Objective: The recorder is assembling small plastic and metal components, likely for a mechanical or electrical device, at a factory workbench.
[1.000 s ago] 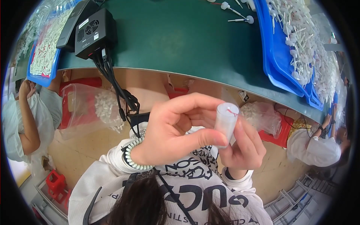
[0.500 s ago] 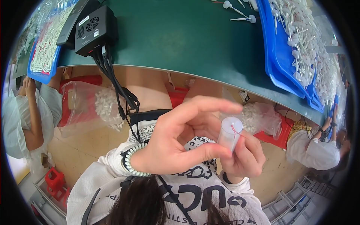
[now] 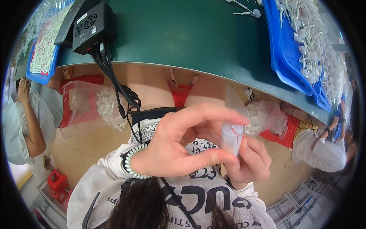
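A small translucent white cylinder point(image 3: 230, 142) with a red thread point(image 3: 235, 131) across its top end stands nearly upright in front of my chest. My right hand point(image 3: 252, 162) grips it from the right, its fingers curled against the side. My left hand point(image 3: 177, 142) arches around it from the left. The left index fingertip lies at the top rim by the thread, and the left thumb presses near the lower end. Part of the cylinder's base is hidden behind the thumb and the right fingers.
A green table point(image 3: 171, 38) spans the far side, with a black box point(image 3: 93, 28) trailing cables. Blue trays point(image 3: 280, 63) of white stemmed parts stand right; another blue tray point(image 3: 45, 78) is left. Bags of white pieces point(image 3: 108, 105) lie below. People sit on both sides.
My left index finger has come down from above the cylinder to its top rim. The cylinder has shifted slightly left and down, and the red thread lies differently.
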Motion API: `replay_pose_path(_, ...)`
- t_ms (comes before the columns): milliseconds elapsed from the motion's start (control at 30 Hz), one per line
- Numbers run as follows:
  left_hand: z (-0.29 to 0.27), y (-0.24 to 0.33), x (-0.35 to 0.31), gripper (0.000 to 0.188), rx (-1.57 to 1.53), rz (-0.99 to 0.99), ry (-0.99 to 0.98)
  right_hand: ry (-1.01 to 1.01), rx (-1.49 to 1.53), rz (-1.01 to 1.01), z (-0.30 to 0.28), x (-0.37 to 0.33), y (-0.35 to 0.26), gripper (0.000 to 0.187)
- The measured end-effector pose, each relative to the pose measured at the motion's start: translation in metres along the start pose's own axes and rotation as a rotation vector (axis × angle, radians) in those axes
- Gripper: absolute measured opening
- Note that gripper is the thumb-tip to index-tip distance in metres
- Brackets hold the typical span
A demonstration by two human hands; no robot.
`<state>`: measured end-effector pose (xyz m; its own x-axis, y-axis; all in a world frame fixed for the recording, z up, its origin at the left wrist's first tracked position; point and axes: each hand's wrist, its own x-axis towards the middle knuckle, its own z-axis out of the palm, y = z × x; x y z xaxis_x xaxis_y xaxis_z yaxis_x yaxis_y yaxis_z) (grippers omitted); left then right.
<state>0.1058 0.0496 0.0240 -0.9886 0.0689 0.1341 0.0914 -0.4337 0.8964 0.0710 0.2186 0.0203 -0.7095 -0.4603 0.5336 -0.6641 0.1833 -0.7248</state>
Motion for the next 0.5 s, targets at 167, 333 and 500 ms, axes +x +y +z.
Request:
replay_pose_path(167,-0.003,-0.006,0.003,0.049,-0.058,-0.064,0.081,-0.036,-0.031,0.061,0.0,0.007,0.002,0.025)
replay_pose_path(333,-0.004,-0.006,0.0,0.042,-0.197,-0.162,0.205,-0.205,-0.154,0.003,-0.003,0.017,0.0,0.034)
replay_pose_path(500,-0.007,-0.005,-0.007,0.046,-0.109,-0.18,0.163,-0.171,-0.128,-0.096,-0.002,0.003,0.003,0.034)
